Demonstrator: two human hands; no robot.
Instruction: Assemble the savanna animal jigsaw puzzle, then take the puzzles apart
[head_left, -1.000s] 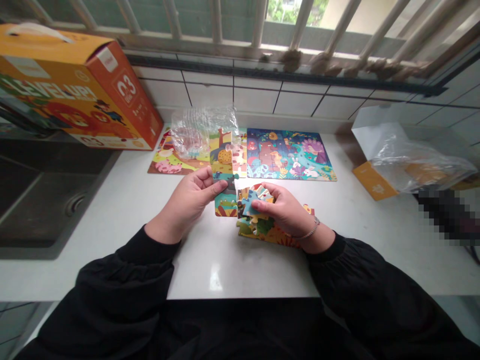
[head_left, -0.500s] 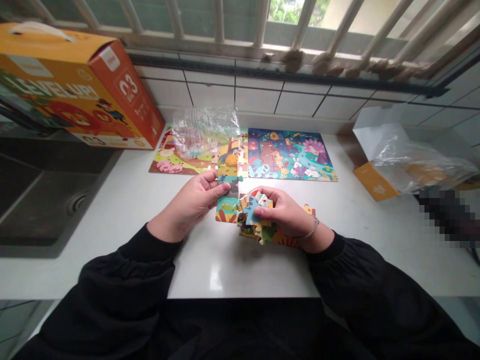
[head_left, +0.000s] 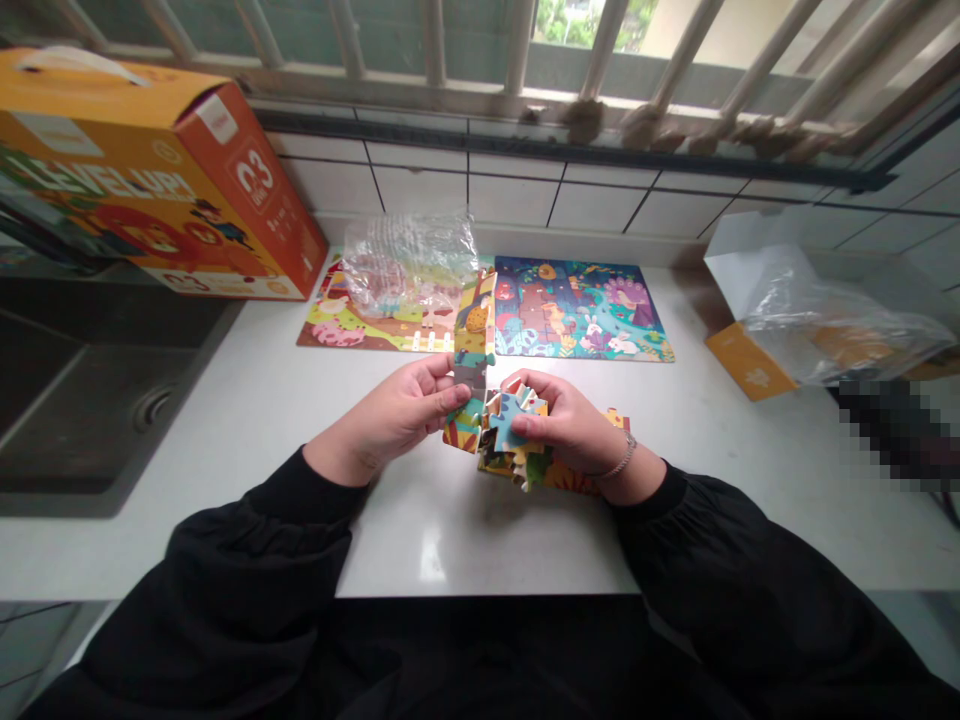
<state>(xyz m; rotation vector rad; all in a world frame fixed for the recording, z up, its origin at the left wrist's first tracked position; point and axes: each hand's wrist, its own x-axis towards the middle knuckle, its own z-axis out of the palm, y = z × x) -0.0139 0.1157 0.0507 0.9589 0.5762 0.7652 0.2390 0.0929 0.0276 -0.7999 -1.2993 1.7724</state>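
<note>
My left hand (head_left: 412, 405) pinches a strip of joined jigsaw pieces (head_left: 471, 350) between thumb and fingers, held upright and bent a little near its lower end. Close beside it, my right hand (head_left: 566, 415) grips a stack of loose jigsaw pieces (head_left: 517, 415), a blue one on top. Under the right hand, more puzzle pieces (head_left: 574, 475) with red and orange patterns lie on the counter, largely covered. Behind the hands are a farm puzzle (head_left: 360, 330) and a dark forest puzzle (head_left: 585, 310), both flat.
Crumpled clear plastic wrap (head_left: 412, 260) lies over the farm puzzle. A large orange puzzle box (head_left: 150, 180) stands at the left beside the dark sink (head_left: 112, 400). At the right sits an open white and orange box (head_left: 750, 360) with plastic (head_left: 840, 300) in it. Tiles and window bars close off the back.
My left hand has moved slightly right with the strip, bringing it nearer the stack; the strip now tilts and bends. My right hand has hardly moved.
</note>
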